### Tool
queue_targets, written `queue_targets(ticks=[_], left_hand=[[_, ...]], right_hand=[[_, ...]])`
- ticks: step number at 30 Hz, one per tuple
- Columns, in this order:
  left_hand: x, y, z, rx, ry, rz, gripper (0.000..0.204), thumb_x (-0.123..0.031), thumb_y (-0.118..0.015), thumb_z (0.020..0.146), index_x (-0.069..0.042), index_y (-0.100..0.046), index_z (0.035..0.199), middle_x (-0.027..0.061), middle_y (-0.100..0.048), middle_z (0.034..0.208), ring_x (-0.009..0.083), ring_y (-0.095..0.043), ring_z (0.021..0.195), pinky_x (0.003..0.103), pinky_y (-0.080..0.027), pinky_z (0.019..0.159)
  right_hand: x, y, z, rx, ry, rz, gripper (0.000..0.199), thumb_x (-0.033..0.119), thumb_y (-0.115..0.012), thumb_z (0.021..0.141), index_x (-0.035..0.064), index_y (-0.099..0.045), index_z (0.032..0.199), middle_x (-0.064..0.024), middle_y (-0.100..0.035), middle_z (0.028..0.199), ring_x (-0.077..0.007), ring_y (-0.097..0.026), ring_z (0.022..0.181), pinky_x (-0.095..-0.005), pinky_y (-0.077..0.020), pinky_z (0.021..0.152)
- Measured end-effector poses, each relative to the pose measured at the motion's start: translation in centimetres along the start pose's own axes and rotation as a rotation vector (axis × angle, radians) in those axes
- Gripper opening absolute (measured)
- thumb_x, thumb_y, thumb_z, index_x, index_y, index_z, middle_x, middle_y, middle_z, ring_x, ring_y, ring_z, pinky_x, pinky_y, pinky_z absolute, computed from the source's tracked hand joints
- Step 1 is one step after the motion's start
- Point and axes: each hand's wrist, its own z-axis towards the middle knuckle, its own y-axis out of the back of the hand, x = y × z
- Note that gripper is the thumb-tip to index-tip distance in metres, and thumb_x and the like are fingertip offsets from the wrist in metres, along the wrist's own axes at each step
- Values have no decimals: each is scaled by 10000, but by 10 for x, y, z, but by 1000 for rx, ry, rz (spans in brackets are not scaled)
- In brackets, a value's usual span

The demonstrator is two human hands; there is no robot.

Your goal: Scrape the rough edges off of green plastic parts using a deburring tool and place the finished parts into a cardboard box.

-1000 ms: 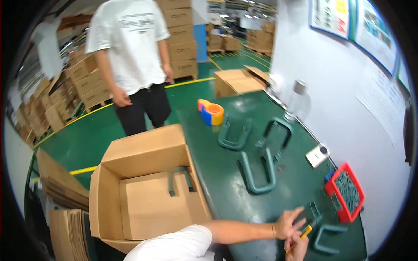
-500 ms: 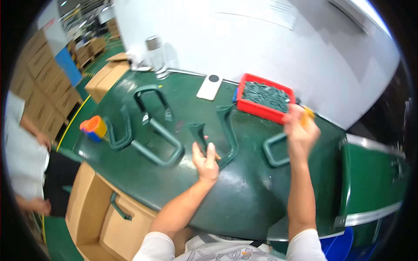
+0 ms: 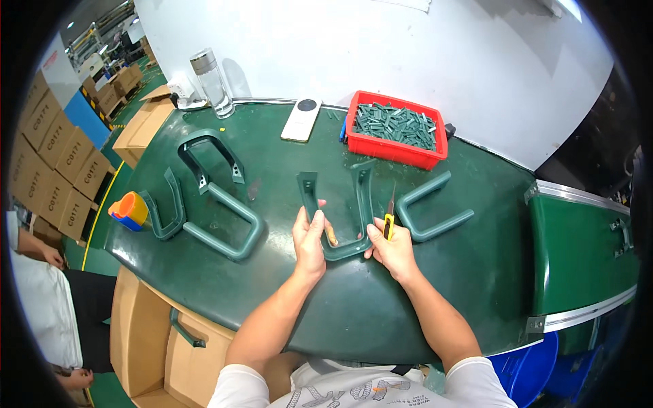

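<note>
A green U-shaped plastic handle [image 3: 362,197] stands with its two arms pointing away from me, its hollow inner side showing. My left hand [image 3: 311,243] is closed around its left arm near the bend. In my right hand [image 3: 393,253] is a yellow craft knife [image 3: 388,227], its thin blade pointing away from me. That hand's thumb and fingers also touch the handle's right lower corner. Just right of the knife lies another green handle [image 3: 416,231]. More green handles lie to the left: one [image 3: 238,246] close by, one [image 3: 204,139] behind it, one [image 3: 170,221] farther left.
A red bin [image 3: 394,153] of small green pieces stands at the back, near a white phone [image 3: 301,122] and a glass bottle [image 3: 216,88]. An orange-and-blue tape roll [image 3: 130,211] sits at left. Below the table edge, an open carton [image 3: 139,326] holds a handle. Another person [image 3: 44,299] stands left.
My right hand has come down and left from beside the red bin to the handle, bringing the yellow knife. My left hand still holds the handle. The view has shifted slightly.
</note>
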Motion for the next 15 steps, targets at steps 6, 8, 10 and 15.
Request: queue_targets(ticks=[6,8,10,15], left_hand=[[-1,11,11,33,-138,366,251,-162,-544,903,-20,-526,1109,67,-575,713,131,-563,630,227,-447,591],[-9,10,13,65,-528,1069,303,-16,-617,781,7,-533,1071,138,-597,895,258,-610,803,321,-488,711],[-5,6,17,50,-719,1146,384,31,-639,690,4,-543,1061,176,-583,999,336,-585,926,381,-486,784],[-16,17,24,252,-868,1173,457,72,-655,558,0,-578,1003,171,-580,1073,359,-565,1011,387,-496,816]], right_hand=[[-1,-3,-3,61,-98,57,275,215,-532,925,-12,-614,794,-63,-584,634,-96,-518,435,-215,-344,364],[-3,-3,-5,119,-170,166,202,181,-558,907,-17,-574,875,-76,-582,691,-118,-502,425,-223,-365,368],[-4,-7,-13,141,-221,276,186,163,-575,896,-18,-545,925,-83,-580,727,-131,-491,424,-232,-380,373],[2,-17,-23,337,-336,427,177,136,-543,884,-25,-546,957,-114,-582,672,-138,-453,401,-237,-337,347]])
